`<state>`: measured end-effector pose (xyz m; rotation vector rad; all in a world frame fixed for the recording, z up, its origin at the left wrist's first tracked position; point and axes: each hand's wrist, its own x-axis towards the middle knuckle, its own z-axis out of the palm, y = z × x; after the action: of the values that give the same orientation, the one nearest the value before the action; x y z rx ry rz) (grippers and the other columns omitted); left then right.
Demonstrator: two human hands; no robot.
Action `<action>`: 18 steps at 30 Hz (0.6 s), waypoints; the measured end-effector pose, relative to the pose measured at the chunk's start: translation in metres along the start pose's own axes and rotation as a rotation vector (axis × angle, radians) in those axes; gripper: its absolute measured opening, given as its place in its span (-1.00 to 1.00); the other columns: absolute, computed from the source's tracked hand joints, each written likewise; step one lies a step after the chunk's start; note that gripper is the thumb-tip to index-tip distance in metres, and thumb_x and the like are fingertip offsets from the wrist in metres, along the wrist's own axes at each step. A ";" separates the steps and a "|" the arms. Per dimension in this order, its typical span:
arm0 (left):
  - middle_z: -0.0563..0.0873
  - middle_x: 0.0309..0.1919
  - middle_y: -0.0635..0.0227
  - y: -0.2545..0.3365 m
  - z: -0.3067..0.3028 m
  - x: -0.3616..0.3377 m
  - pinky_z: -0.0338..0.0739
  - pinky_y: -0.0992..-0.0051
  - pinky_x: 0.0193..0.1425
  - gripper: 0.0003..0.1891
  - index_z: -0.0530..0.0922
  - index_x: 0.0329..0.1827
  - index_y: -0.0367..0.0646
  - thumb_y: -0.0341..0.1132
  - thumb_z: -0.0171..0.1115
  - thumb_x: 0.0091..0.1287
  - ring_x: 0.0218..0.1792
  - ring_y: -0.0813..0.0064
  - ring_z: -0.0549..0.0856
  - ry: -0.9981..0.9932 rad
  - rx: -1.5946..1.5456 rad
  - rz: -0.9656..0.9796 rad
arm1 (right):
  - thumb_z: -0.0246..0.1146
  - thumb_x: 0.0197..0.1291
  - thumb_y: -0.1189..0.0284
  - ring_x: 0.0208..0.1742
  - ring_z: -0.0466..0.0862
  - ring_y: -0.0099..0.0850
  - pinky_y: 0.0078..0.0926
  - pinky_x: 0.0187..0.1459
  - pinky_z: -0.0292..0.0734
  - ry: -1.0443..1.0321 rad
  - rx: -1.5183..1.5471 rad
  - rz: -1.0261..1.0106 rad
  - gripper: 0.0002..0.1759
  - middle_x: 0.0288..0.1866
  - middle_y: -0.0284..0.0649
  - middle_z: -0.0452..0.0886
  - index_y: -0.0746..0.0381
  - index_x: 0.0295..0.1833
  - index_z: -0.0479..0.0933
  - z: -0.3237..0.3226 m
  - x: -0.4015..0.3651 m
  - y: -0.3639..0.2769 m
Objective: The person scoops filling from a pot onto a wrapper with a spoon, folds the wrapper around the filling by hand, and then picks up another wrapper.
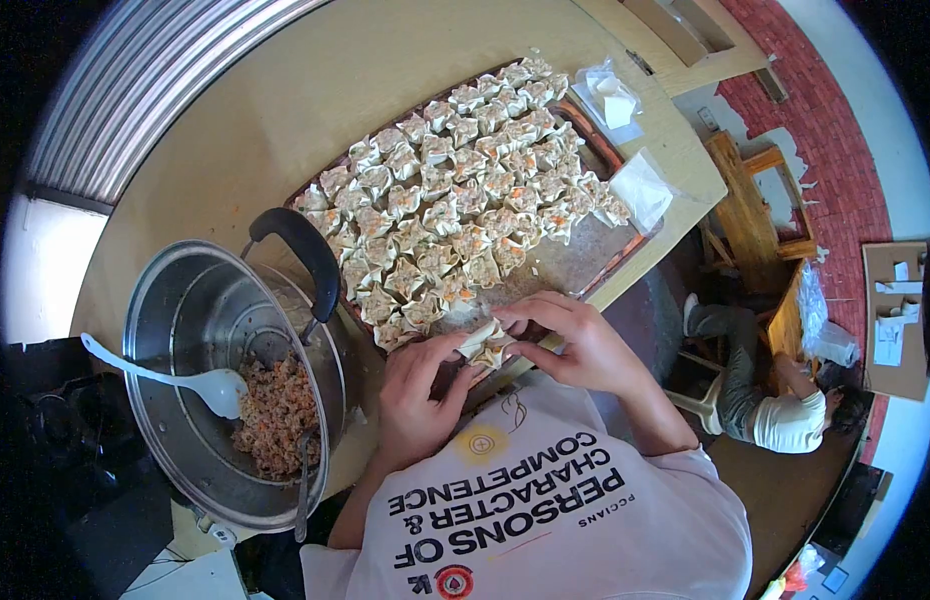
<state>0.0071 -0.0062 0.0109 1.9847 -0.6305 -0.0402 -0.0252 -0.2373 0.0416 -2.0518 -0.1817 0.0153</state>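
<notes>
Close in front of my shirt, a pale dumpling (485,343) with a gathered wrapper sits between my two hands. My left hand (422,390) has its thumb and fingers closed on the left side of it. From the other side, the fingers of my right hand (575,342) press against the wrapper's edge. Many open-topped dumplings (455,190) with a brownish filling and orange bits stand in rows on a brown tray (560,268), just beyond my hands. What lies under the held dumpling is partly hidden.
At left a large metal pot (185,480) with a black handle holds minced filling (277,420), a white ladle (220,390) and a metal spoon (304,490). Plastic wrappings (640,190) lie by the tray's right end. A person (755,400) sits far right.
</notes>
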 end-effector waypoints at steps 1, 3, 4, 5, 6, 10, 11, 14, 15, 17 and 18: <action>0.81 -0.06 0.20 0.000 -0.001 -0.001 0.60 0.24 0.10 -0.56 0.67 0.17 -0.14 -0.39 0.59 0.22 -0.08 0.18 0.78 -0.003 0.007 -0.011 | 0.49 0.12 0.63 -0.14 0.75 -0.24 -0.31 -0.08 0.68 0.016 -0.014 -0.014 -0.51 -0.16 -0.16 0.71 0.23 0.21 0.69 0.000 0.000 0.000; 0.81 -0.05 0.20 0.000 -0.004 -0.002 0.60 0.24 0.09 -0.56 0.68 0.16 -0.13 -0.39 0.59 0.21 -0.08 0.18 0.79 -0.004 0.029 -0.027 | 0.49 0.13 0.63 -0.14 0.76 -0.23 -0.30 -0.08 0.68 0.031 -0.028 -0.029 -0.52 -0.16 -0.16 0.71 0.23 0.21 0.70 0.001 0.000 0.001; 0.81 -0.05 0.21 0.000 -0.004 -0.002 0.60 0.24 0.09 -0.57 0.68 0.15 -0.13 -0.39 0.60 0.21 -0.09 0.19 0.79 -0.003 0.053 -0.042 | 0.49 0.13 0.63 -0.14 0.76 -0.23 -0.30 -0.08 0.68 0.042 -0.048 -0.048 -0.53 -0.17 -0.16 0.72 0.23 0.20 0.70 0.002 0.000 0.003; 0.81 -0.05 0.21 0.000 -0.005 -0.003 0.60 0.24 0.09 -0.57 0.68 0.15 -0.13 -0.39 0.60 0.21 -0.09 0.19 0.79 -0.002 0.053 -0.043 | 0.48 0.13 0.63 -0.13 0.76 -0.23 -0.30 -0.08 0.68 0.053 -0.068 -0.067 -0.53 -0.18 -0.16 0.72 0.23 0.20 0.70 0.003 0.000 0.004; 0.82 -0.06 0.21 0.000 -0.005 -0.004 0.60 0.24 0.08 -0.58 0.69 0.13 -0.14 -0.40 0.60 0.20 -0.09 0.19 0.79 0.011 0.058 -0.043 | 0.48 0.13 0.63 -0.13 0.76 -0.23 -0.30 -0.08 0.68 0.053 -0.068 -0.067 -0.53 -0.18 -0.16 0.72 0.23 0.20 0.70 0.003 0.000 0.003; 0.83 -0.12 0.23 0.001 -0.003 -0.006 0.62 0.28 0.03 -0.65 0.72 0.04 -0.15 -0.45 0.60 0.19 -0.13 0.21 0.80 0.076 -0.001 -0.050 | 0.50 0.13 0.59 -0.14 0.76 -0.19 -0.28 -0.08 0.67 0.067 -0.079 -0.064 -0.57 -0.16 -0.16 0.75 0.21 0.16 0.72 0.008 0.001 0.000; 0.83 -0.12 0.23 0.001 -0.001 -0.007 0.62 0.28 0.03 -0.65 0.72 0.04 -0.15 -0.45 0.60 0.19 -0.13 0.21 0.80 0.076 -0.001 -0.050 | 0.51 0.12 0.58 -0.15 0.76 -0.18 -0.28 -0.09 0.67 0.085 -0.086 -0.090 -0.58 -0.15 -0.16 0.76 0.21 0.14 0.73 0.010 0.001 0.000; 0.85 -0.17 0.24 0.001 0.002 -0.008 0.63 0.31 -0.02 -0.70 0.74 -0.03 -0.17 -0.48 0.59 0.18 -0.16 0.22 0.80 0.135 -0.022 -0.062 | 0.51 0.11 0.57 -0.16 0.77 -0.20 -0.28 -0.11 0.66 0.112 -0.065 -0.085 -0.63 -0.17 -0.19 0.78 0.19 0.08 0.77 0.017 -0.003 0.009; 0.85 -0.19 0.24 0.000 0.003 -0.008 0.64 0.32 -0.03 -0.71 0.74 -0.05 -0.17 -0.49 0.59 0.18 -0.19 0.22 0.81 0.137 -0.022 -0.045 | 0.51 0.11 0.57 -0.16 0.77 -0.20 -0.28 -0.11 0.66 0.112 -0.064 -0.085 -0.63 -0.17 -0.19 0.78 0.19 0.08 0.77 0.018 -0.004 0.009; 0.85 -0.20 0.25 -0.003 0.004 -0.008 0.64 0.32 -0.04 -0.73 0.75 -0.07 -0.17 -0.49 0.59 0.18 -0.21 0.23 0.81 0.139 -0.025 -0.028 | 0.51 0.11 0.58 -0.18 0.77 -0.22 -0.31 -0.12 0.65 0.141 -0.053 -0.082 -0.69 -0.21 -0.22 0.79 0.17 0.02 0.79 0.020 -0.005 0.008; 0.86 -0.21 0.25 -0.004 0.005 -0.008 0.64 0.33 -0.03 -0.72 0.75 -0.06 -0.16 -0.50 0.59 0.17 -0.22 0.23 0.81 0.135 -0.026 -0.015 | 0.51 0.11 0.58 -0.18 0.77 -0.22 -0.31 -0.12 0.65 0.141 -0.053 -0.081 -0.69 -0.21 -0.22 0.79 0.17 0.02 0.79 0.021 -0.005 0.009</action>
<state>0.0004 -0.0047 0.0030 1.9493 -0.5253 0.0750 -0.0307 -0.2237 0.0239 -2.0880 -0.1792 -0.1854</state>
